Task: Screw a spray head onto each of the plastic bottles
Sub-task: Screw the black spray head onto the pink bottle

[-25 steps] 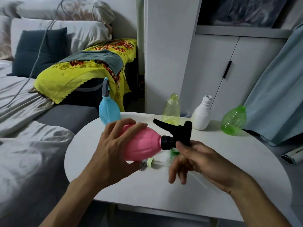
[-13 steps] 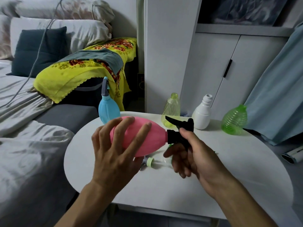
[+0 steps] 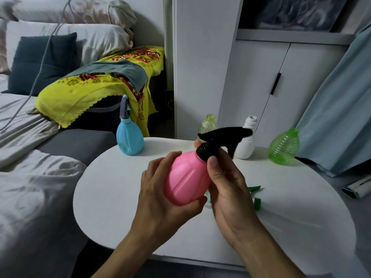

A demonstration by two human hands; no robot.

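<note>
Nearest the camera, the left hand [image 3: 160, 189] wraps the belly of the pink bottle [image 3: 185, 177], fingers curled behind it and the thumb pressing up under its base, holding it clear above the counter [image 3: 112, 197]. The right hand [image 3: 226, 183] sits just beside it on the neck side, thumb and fingers pinching the collar of the black spray head [image 3: 218, 139], which sits on the bottle's mouth. The bottle's long axis runs from low and close at the base to up, away and slightly right at the neck, so the collar lies directly in the right hand's grip, and any further tightening looks to be a twist about that tilted line while the left hand holds the body fixed. Behind the right hand, green spray-head parts [image 3: 255, 189] lie on the counter. Farther back stand a blue bottle [image 3: 130, 139] already wearing a sprayer, then a yellow-green bottle [image 3: 207, 125], a white bottle [image 3: 248, 141] and a ribbed green bottle [image 3: 284, 147], all three with open necks.
</note>
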